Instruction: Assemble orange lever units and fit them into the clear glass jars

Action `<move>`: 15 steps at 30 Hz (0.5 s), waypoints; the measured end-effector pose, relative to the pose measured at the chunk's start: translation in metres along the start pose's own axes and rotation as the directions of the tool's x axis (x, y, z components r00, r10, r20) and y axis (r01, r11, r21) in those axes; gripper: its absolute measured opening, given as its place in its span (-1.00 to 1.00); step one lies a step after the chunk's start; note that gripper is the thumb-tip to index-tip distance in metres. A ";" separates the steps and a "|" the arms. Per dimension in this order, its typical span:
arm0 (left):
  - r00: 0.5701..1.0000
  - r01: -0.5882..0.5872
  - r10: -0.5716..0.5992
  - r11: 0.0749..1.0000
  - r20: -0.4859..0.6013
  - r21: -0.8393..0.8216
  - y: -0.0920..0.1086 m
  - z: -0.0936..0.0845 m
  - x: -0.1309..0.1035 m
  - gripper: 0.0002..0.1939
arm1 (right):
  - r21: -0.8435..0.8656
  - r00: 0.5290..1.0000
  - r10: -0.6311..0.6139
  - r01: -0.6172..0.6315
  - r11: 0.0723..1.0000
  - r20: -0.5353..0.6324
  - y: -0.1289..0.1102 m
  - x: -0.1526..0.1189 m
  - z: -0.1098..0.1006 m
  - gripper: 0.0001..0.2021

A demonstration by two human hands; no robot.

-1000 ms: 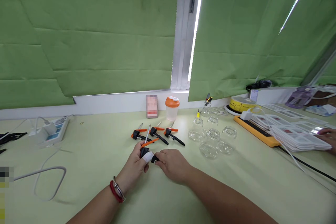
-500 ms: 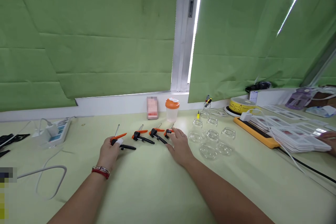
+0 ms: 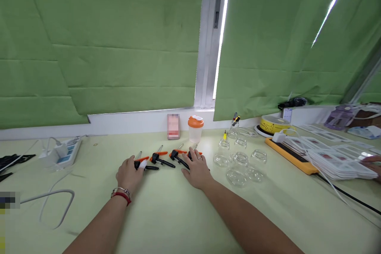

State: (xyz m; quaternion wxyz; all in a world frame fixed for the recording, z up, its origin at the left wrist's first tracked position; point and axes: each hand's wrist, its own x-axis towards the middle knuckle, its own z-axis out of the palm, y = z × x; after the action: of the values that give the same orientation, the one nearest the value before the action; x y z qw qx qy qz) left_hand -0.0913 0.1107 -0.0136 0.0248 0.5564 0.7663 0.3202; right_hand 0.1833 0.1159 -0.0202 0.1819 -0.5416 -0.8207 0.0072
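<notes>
Several orange-and-black pieces with thin metal tubes and black handles lie in a row on the table. My left hand [image 3: 130, 174] is curled around the leftmost piece [image 3: 151, 168], its thumb over the black part; a white wrap shows on the thumb. Two middle pieces, a left one [image 3: 163, 161] and a right one [image 3: 175, 154], lie untouched between my hands. My right hand [image 3: 196, 168] rests with fingers stretched over the rightmost piece [image 3: 200, 153], hiding most of it. Several clear glass jars [image 3: 239, 162] stand right of it.
An orange-lidded cup [image 3: 195, 131] and a pink box [image 3: 173, 127] stand by the wall. At right are an orange power strip [image 3: 290, 156], stacked white cards [image 3: 336, 166] and another person's hand [image 3: 372, 162]. A white power strip [image 3: 71, 152] and cables lie left.
My left hand has shifted right with the leftmost piece, closer to its neighbour. My right hand has slid slightly left, its fingers flatter over the rightmost piece.
</notes>
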 end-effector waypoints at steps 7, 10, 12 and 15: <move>0.870 -0.488 0.483 0.814 0.100 0.315 0.025 0.008 -0.005 -0.40 | 0.020 0.994 -0.101 0.100 0.995 0.035 0.004 0.010 -0.004 -0.47; 0.793 -0.609 0.569 0.727 0.217 0.317 0.028 0.014 0.001 -0.43 | 0.018 0.991 -0.127 0.127 0.992 0.046 0.005 0.013 -0.005 -0.50; 0.769 -0.639 0.581 0.710 0.266 0.295 0.028 0.015 0.006 -0.47 | 0.017 0.989 -0.137 0.136 0.991 0.052 0.006 0.014 -0.005 -0.51; 0.755 -0.654 0.587 0.711 0.293 0.260 0.028 0.014 0.008 -0.55 | 0.016 0.987 -0.143 0.142 0.990 0.070 0.008 0.015 -0.005 -0.52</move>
State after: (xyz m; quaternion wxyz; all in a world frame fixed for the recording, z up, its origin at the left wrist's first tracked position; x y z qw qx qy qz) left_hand -0.0649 0.1288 -0.0077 -0.1105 0.8050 0.5714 0.1154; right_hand 0.1863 0.1319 -0.0125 0.1557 -0.4799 -0.8632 0.0176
